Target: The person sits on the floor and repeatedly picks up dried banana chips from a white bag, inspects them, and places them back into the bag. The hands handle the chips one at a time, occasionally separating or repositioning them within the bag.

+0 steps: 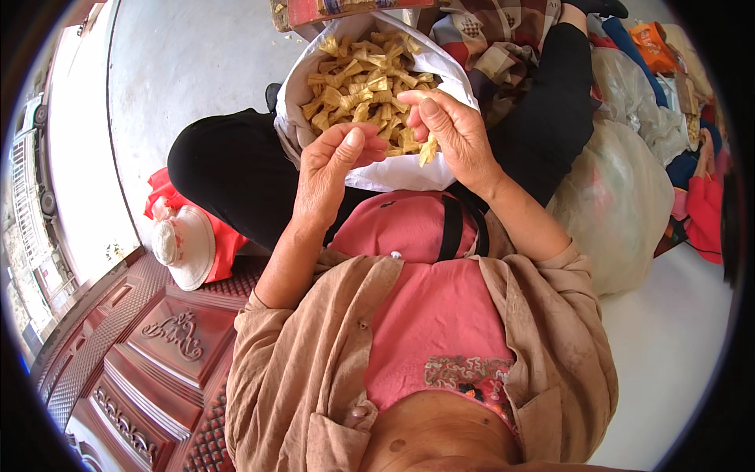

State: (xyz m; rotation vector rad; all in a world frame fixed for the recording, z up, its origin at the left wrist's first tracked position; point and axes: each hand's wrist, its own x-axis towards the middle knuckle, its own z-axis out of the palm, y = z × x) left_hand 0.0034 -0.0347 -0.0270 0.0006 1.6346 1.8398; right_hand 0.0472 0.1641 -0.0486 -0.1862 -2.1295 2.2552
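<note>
A white woven sack (413,171) stands with its mouth spread between the knees, holding many knotted pale-yellow pieces (354,88) of what looks like dried husk or leaf. Over its near left part is my left hand (342,153), thumb up and fingers curled; whether anything is between the fingertips is hard to tell. My right hand (448,127) is over the near right part, with one knotted yellow piece (429,150) under its curled lower fingers. Its thumb and forefinger point left, and they do not touch the left hand.
A red wooden board or stool edge (354,12) lies beyond the sack. At left are a white hat (194,248) on a red bag and a carved brown door (177,336). A large filled plastic bag (613,206) is at right, near another person's red sleeve (705,218).
</note>
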